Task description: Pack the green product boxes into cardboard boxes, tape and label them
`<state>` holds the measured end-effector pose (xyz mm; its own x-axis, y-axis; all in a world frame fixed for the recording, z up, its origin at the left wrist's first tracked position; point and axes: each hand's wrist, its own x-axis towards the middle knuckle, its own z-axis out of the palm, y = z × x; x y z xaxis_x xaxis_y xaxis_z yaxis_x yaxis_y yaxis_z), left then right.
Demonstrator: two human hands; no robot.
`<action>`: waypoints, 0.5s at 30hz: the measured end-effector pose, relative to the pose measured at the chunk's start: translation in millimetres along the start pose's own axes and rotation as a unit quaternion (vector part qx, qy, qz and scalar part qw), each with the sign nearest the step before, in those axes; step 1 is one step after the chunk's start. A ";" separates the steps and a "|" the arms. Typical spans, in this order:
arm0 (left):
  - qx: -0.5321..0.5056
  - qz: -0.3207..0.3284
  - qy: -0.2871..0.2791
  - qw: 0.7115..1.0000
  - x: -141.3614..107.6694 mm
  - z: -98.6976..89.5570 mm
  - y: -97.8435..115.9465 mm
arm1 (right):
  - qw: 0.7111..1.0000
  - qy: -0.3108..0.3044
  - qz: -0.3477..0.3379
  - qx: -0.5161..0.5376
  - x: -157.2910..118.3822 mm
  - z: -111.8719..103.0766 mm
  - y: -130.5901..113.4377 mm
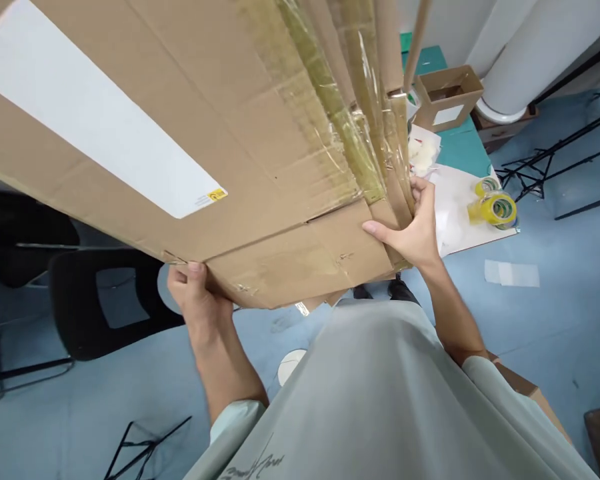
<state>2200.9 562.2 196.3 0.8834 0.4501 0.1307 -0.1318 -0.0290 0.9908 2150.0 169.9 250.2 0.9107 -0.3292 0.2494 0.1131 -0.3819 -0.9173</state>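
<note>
A large stack of flattened cardboard boxes point(250, 133) fills the upper left and centre, tilted, with shiny packing tape along its right edges. A long white label point(100, 120) is stuck on the front sheet. My left hand point(195, 290) grips the lower left corner, thumb on the face and fingers curled behind. At the right side my right hand point(410, 230) clasps several layers, its thumb on the front flap point(305, 257) and its fingers round the back edges. Both hands are closed on the cardboard. The far end of the stack runs out of view.
To the right stands a table with a green top point(463, 147), bearing an open cardboard box point(447, 97) and yellow tape rolls point(497, 208). A black chair point(70, 300) is on the left. White sheets point(511, 273) lie on the blue floor. A white column point(540, 60) rises behind.
</note>
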 end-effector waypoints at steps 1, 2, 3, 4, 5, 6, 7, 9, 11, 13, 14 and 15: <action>-0.004 0.005 -0.017 1.000 -5.3 7.5 6.8 | 1.000 0.019 0.001 0.007 -8.3 -11.5 0.9; -0.008 0.010 -0.028 1.000 -10.2 14.0 13.2 | 0.999 0.038 0.003 0.016 -17.1 -21.5 1.9; -0.011 0.013 -0.034 0.999 -14.1 19.2 19.1 | 0.998 0.057 0.004 0.024 -26.2 -29.8 2.8; -0.012 0.015 -0.038 0.999 -16.9 23.1 24.5 | 0.996 0.076 0.005 0.034 -35.2 -36.2 3.6; -0.011 0.016 -0.042 0.999 -18.6 25.7 29.4 | 0.994 0.095 0.004 0.045 -44.1 -40.8 4.0; -0.010 0.016 -0.048 0.999 -19.1 27.0 34.0 | 0.992 0.114 0.004 0.056 -52.9 -43.8 3.7; -0.009 0.014 -0.058 0.998 -18.6 27.2 38.5 | 0.989 0.133 0.003 0.064 -61.6 -45.4 2.3; -0.012 0.005 -0.083 0.996 -15.9 24.5 47.4 | 0.983 0.170 0.008 0.075 -80.7 -45.4 -5.1; -0.016 -0.014 -0.116 0.993 -12.0 18.4 56.7 | 0.975 0.207 0.020 0.073 -105.0 -42.6 -21.5; -0.019 -0.039 -0.155 0.987 -7.4 9.4 66.8 | 0.967 0.244 0.037 0.058 -136.6 -37.2 -48.2; -0.020 -0.051 -0.178 0.983 -4.9 4.1 72.1 | 0.962 0.264 0.046 0.047 -154.5 -33.1 -64.8; -0.020 -0.064 -0.202 0.977 -2.1 -1.3 77.5 | 0.957 0.284 0.056 0.034 -173.1 -27.8 -82.5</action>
<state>2188.2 560.2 272.7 0.9982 0.0583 0.0172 -0.0197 0.0424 0.9989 1972.0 234.4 291.4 0.5590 -0.7877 0.2590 0.0702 -0.2663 -0.9613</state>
